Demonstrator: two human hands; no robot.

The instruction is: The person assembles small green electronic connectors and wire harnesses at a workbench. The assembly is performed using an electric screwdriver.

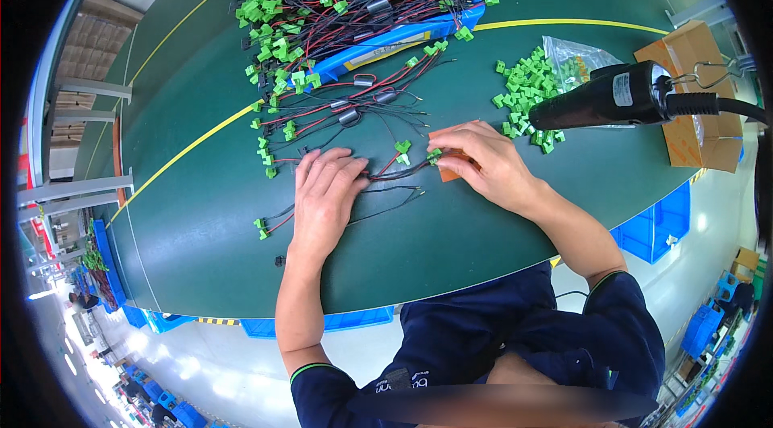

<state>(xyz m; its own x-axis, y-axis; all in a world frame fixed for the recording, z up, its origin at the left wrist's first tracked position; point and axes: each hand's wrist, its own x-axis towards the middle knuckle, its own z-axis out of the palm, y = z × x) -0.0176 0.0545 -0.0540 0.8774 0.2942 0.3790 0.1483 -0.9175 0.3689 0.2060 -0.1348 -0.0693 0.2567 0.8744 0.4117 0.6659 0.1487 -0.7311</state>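
Observation:
A black and red wire harness [394, 175] runs between my two hands above the green table. My left hand [324, 193] has its fingers curled over the wires. With thumb and forefinger my right hand [488, 161] pinches a small green connector [434, 157] at the wires' end. An orange piece [449, 175] lies partly hidden under that hand. Another green connector [403, 147] on red wires sits between the hands. Beyond my left hand, several harnesses with black cylinders [349, 117] and green end connectors lie spread out. Loose wire ends [415, 190] rest just nearer to me.
A blue bin [451, 25] heaped with harnesses stands at the back. Loose green connectors [527, 88] are piled right of centre beside a clear plastic bag [576, 53]. A black corded power tool [600, 96] hangs over them. An open cardboard box [684, 142] stands at the right.

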